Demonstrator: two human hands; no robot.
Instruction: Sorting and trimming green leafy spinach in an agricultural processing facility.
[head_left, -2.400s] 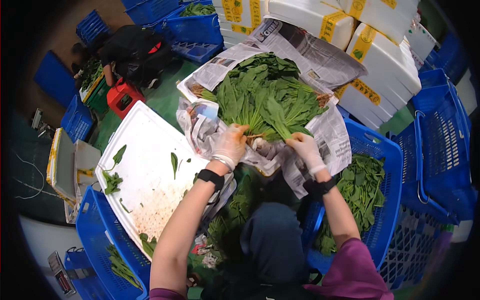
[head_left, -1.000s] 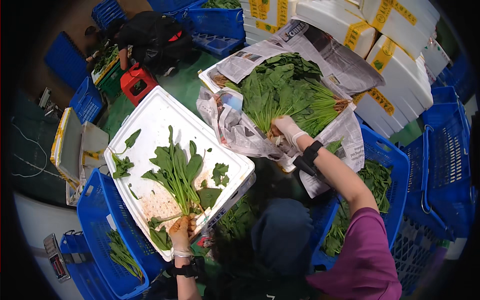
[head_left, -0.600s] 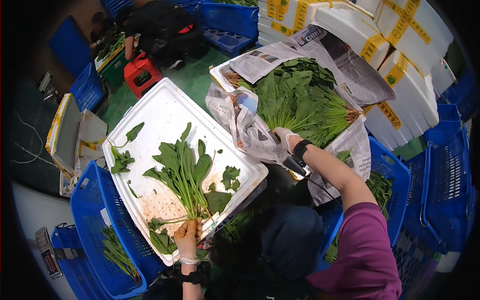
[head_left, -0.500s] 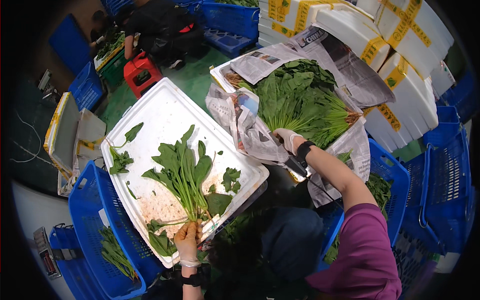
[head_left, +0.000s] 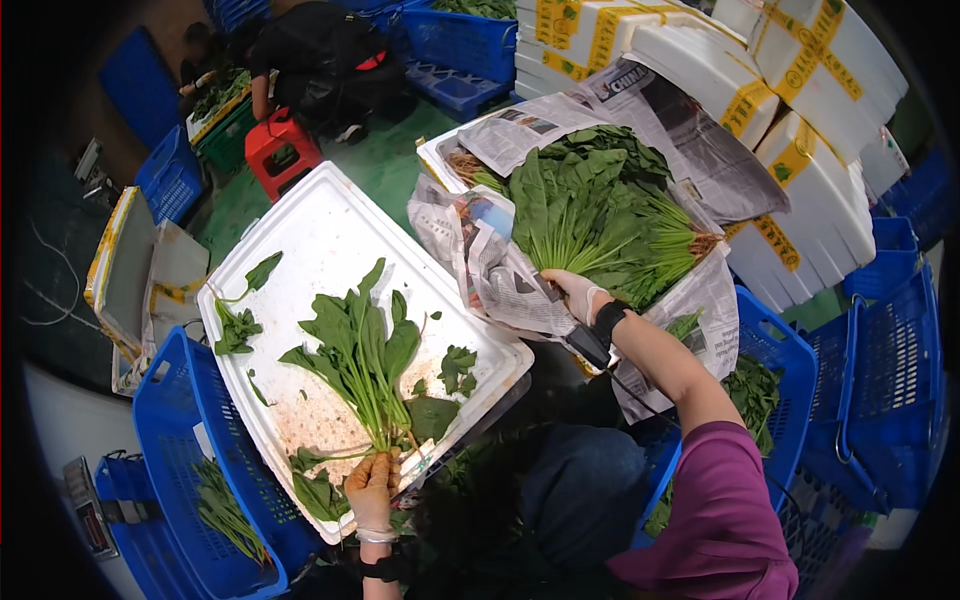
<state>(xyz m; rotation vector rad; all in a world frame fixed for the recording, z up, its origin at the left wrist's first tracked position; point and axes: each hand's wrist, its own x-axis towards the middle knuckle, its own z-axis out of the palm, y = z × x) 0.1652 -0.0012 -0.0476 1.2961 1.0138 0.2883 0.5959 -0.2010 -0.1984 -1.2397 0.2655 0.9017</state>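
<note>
The left hand [head_left: 372, 490], which moments earlier had been up at the newspaper-lined box [head_left: 700, 290], now gripped a bunch of spinach [head_left: 362, 355] by its stems on the white tray [head_left: 310, 230]. The right hand [head_left: 572, 292] remained at the greens pile [head_left: 590, 205], its grip unclear.

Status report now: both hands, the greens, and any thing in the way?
Left hand grips spinach bunch by the stems on white tray. Right hand rests at newspaper-lined box of greens. Loose leaves lie nearby.
</note>
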